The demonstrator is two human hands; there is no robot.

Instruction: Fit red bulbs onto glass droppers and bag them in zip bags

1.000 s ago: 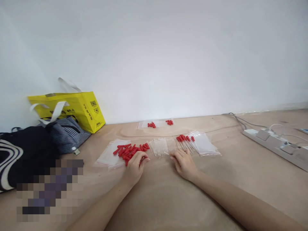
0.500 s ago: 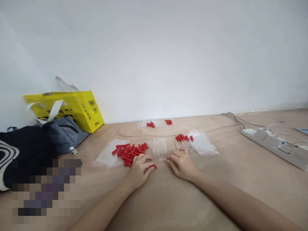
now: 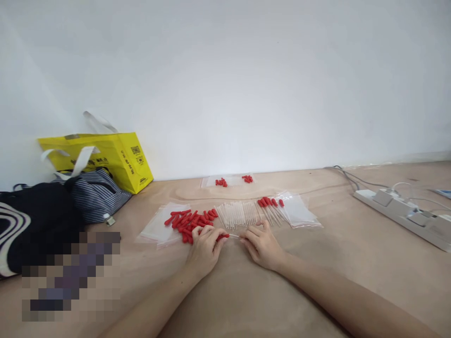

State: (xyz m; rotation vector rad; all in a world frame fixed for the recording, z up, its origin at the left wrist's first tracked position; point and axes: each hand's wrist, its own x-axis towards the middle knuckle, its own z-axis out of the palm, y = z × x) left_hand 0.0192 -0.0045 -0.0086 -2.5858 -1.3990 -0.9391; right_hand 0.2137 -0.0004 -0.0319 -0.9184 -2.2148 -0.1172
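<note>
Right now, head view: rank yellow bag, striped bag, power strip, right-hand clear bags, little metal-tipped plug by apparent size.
1. Yellow bag
2. Striped bag and power strip: too close to rank, strip is cut off
3. Right-hand clear bags
4. Metal-tipped plug

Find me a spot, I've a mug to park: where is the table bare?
A wide bare patch of tabletop lies between the right plastic bags, power strip and right forearm; a smaller one between that and the left forearm. It is crowded from the left plastic bags across the red pieces and white sticks.
</note>
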